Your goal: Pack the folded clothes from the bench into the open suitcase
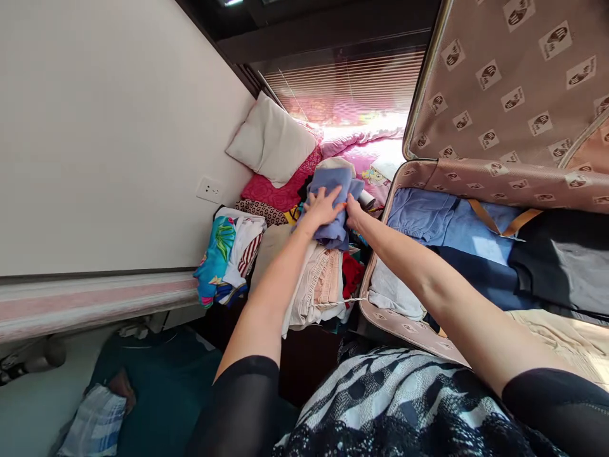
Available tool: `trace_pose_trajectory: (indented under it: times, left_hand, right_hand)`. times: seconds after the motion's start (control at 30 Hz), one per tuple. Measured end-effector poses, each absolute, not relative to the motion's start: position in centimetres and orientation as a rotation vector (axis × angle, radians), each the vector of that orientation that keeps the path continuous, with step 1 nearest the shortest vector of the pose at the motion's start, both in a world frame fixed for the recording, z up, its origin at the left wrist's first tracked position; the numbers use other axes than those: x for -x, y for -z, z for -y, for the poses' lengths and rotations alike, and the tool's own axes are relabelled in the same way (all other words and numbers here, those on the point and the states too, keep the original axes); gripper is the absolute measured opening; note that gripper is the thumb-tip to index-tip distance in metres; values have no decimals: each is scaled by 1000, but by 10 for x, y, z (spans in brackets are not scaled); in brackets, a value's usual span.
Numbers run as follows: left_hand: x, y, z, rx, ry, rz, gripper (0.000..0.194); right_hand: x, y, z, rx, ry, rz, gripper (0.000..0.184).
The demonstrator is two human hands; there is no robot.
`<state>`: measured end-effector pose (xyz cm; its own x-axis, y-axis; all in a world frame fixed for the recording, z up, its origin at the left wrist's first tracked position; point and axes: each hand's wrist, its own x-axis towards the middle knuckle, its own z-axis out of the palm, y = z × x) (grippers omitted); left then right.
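My left hand [322, 206] lies on a folded lilac-blue garment [335, 231] with its fingers curled over the cloth. On the garment's right edge, my right hand [353, 212] grips it. The garment sits on top of a pile of folded beige and cream clothes [314, 282] on the bed. Just right of the pile stands an open suitcase [404, 324] with a patterned pink-brown lining; blue clothes [442, 222], dark clothes [561, 260] and beige clothes lie packed inside it.
A second stack of colourful clothes [228, 257] lies left of the pile, next to the white wall with a socket [210, 189]. A white pillow [271, 143] and pink bedding [280, 190] lie further back under a blind. The raised suitcase lid [514, 82] fills the upper right.
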<state>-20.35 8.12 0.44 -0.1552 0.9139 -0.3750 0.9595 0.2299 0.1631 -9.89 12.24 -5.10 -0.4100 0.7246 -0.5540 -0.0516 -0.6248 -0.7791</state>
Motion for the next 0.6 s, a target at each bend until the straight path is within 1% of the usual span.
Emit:
trace_pose_trajectory:
  times: [0.1,0.17,0.27,0.33,0.37,0.4,0.47,0.53,0.6]
  left_hand:
    - [188,36,-71,-1545,340,-2050,79]
    - [185,48,-67,-1529,358,-2022,83]
    - [191,34,-67,-1544,398,-1987,82]
    - [192,11,-68,-1621,420,-2015,76]
    - [188,-2,-69,-1688,381,-2048,70]
    - [181,-13,-70,-1770,293,-2072,63]
    - [154,-29,-73,-1931,7,-2024,51]
    - [111,-30,-76,-1989,-241,-1839,48]
    - [61,-15,-79,-1919,-284,-1672,49]
  right_hand:
    - [95,49,-105,1598,-2016,925,52]
    - [79,39,-86,1586,-2000,940,44]
    - [22,29,-54,1303,-1941,1128,52]
    - [-37,34,-39,1127,-1833,1330,47]
    - [-70,41,-35,1173,-1762,1403,42]
    - [-104,52,-32,1320,-1660,1460,39]
    - [-170,77,-33,1762,-1412,1540,39]
    - [-226,102,-39,2103,-1188,1530,46]
    - [-268,122,-46,2294,-1039,1490,52]
